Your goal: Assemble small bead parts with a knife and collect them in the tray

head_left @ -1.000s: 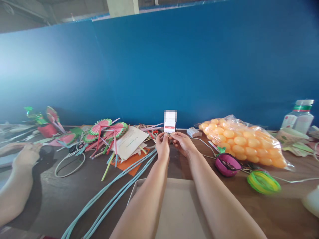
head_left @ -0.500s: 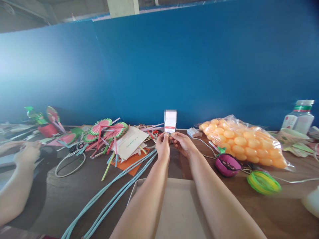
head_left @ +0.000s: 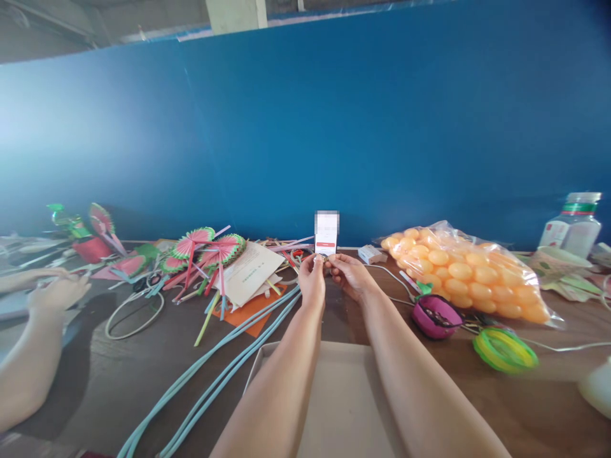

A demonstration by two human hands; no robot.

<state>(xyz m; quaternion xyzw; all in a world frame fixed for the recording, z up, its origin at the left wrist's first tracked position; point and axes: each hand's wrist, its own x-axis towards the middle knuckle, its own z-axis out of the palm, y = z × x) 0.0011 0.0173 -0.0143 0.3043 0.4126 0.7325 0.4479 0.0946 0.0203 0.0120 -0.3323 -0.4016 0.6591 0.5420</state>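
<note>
Left hand (head_left: pixel 312 280): pinching a small object (head_left: pixel 326 257), too tiny to identify;
Right hand (head_left: pixel 352 277): also closed on it;
Small object: between both hands, just in front of the lit phone (head_left: pixel 326 243).

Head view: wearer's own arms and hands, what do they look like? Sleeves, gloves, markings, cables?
Left hand and right hand: no gloves. Left forearm and right forearm: no sleeves in frame, no watch, bracelet, cables or clear markings visible. Upper arms out of view; rings too small to tell.
</note>
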